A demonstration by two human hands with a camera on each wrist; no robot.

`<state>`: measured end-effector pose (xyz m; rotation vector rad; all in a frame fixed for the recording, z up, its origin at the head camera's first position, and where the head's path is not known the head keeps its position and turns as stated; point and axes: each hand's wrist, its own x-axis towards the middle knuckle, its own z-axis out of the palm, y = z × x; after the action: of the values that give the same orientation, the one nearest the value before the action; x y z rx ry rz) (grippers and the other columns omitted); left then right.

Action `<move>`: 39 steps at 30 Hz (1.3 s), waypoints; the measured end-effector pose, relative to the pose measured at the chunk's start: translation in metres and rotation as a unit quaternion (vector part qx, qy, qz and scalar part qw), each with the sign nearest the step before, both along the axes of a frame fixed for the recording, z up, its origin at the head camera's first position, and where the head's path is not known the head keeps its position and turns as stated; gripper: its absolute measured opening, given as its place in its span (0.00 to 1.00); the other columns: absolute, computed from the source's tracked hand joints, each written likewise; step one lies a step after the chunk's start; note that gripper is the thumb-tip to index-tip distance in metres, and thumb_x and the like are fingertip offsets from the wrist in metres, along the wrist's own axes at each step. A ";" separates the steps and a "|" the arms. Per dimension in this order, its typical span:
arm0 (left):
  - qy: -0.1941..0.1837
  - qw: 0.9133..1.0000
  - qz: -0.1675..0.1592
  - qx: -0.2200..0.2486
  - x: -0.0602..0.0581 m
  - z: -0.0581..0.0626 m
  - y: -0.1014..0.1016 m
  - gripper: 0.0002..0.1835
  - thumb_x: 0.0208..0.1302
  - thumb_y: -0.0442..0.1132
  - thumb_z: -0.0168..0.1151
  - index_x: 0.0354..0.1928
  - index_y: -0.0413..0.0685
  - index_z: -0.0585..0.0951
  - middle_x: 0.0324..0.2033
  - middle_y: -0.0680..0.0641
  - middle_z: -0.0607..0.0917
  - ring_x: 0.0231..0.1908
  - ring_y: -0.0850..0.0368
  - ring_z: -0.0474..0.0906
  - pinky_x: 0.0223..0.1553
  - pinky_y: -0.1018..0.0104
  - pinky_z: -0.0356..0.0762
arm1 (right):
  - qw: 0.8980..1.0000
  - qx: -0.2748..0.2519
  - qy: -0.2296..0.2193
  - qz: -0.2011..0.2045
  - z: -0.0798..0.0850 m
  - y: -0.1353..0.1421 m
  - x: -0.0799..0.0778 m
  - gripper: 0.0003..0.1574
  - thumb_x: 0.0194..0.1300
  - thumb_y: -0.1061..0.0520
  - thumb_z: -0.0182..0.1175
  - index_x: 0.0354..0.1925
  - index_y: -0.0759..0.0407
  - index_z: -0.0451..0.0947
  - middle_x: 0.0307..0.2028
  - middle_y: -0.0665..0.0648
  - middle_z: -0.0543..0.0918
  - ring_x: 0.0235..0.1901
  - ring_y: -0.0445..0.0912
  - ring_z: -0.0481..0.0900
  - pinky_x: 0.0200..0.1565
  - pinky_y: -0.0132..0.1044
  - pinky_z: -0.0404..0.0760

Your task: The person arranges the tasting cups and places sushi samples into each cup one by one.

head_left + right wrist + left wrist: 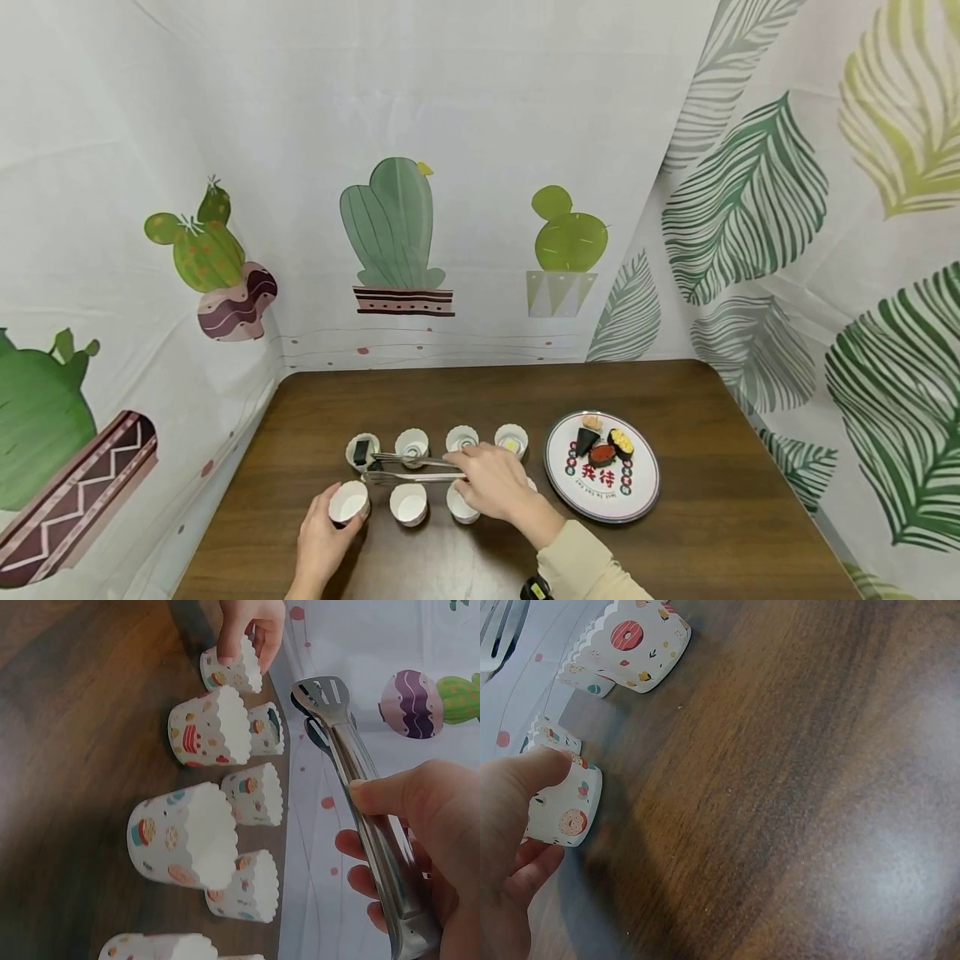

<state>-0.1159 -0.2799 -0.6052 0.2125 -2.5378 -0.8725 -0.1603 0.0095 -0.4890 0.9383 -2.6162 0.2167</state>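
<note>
My left hand (pixel 321 537) holds the front-left paper baking cup (pixel 349 502), thumb on one side and fingers on the other. That cup shows doughnut prints in the left wrist view. With my right hand (pixel 495 483) I grip metal tongs (pixel 367 810), which reach left across the cups. The tong tips are beside the back-left paper cup (pixel 352 454), where a dark piece (pixel 362 452) of toy-like sushi shows. Another dark patch lies near the tips; whether the tongs pinch anything is hard to tell.
Several white paper cups stand in two rows, including a back cup (pixel 412 446) and a front cup (pixel 408 504). On the right, a round plate (pixel 641 467) bears several sushi pieces (pixel 602 454). Patterned cloth (pixel 480 100) hangs behind the wooden table (pixel 712 500).
</note>
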 end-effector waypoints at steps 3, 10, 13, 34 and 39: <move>-0.004 1.000 0.000 0.004 0.000 0.000 -0.001 0.35 0.35 0.35 0.75 0.52 0.38 0.74 0.43 0.37 0.79 0.43 0.38 0.77 0.40 0.44 0.71 | 1.000 0.010 0.000 0.000 0.000 -0.007 0.001 0.21 0.52 0.47 0.62 0.47 0.41 0.79 0.35 0.43 0.82 0.32 0.41 0.79 0.24 0.32 0.72; -0.003 1.000 0.000 0.006 -0.001 -0.002 -0.002 0.36 0.35 0.35 0.75 0.52 0.38 0.74 0.42 0.37 0.79 0.42 0.38 0.77 0.39 0.44 0.71 | 0.999 0.036 -0.003 0.008 -0.003 -0.022 0.006 0.20 0.53 0.45 0.61 0.47 0.39 0.78 0.33 0.42 0.81 0.30 0.40 0.78 0.26 0.30 0.72; -0.001 1.000 0.002 0.006 -0.001 -0.002 -0.002 0.36 0.34 0.35 0.75 0.52 0.38 0.74 0.42 0.37 0.79 0.42 0.38 0.77 0.39 0.44 0.71 | 0.999 0.042 -0.002 0.011 -0.005 -0.026 0.008 0.20 0.52 0.45 0.62 0.47 0.39 0.78 0.31 0.42 0.80 0.28 0.40 0.77 0.25 0.29 0.71; 0.008 1.000 0.001 0.010 0.002 -0.002 0.001 0.36 0.33 0.35 0.76 0.51 0.37 0.75 0.42 0.37 0.80 0.42 0.37 0.77 0.40 0.43 0.71 | 0.998 0.052 0.019 0.014 -0.019 -0.041 0.011 0.20 0.50 0.45 0.63 0.45 0.39 0.78 0.31 0.42 0.81 0.27 0.39 0.76 0.24 0.30 0.70; 0.012 1.000 0.002 0.011 0.001 -0.002 0.001 0.36 0.33 0.35 0.76 0.51 0.37 0.75 0.41 0.37 0.80 0.42 0.37 0.77 0.40 0.43 0.71 | 0.998 0.058 0.014 0.011 -0.020 -0.043 0.012 0.20 0.51 0.45 0.62 0.46 0.38 0.78 0.32 0.42 0.81 0.29 0.39 0.76 0.27 0.29 0.70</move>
<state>-0.1148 -0.2790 -0.6072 0.2125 -2.5052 -0.8961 -0.1480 -0.0340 -0.5090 1.0013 -2.6180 0.0565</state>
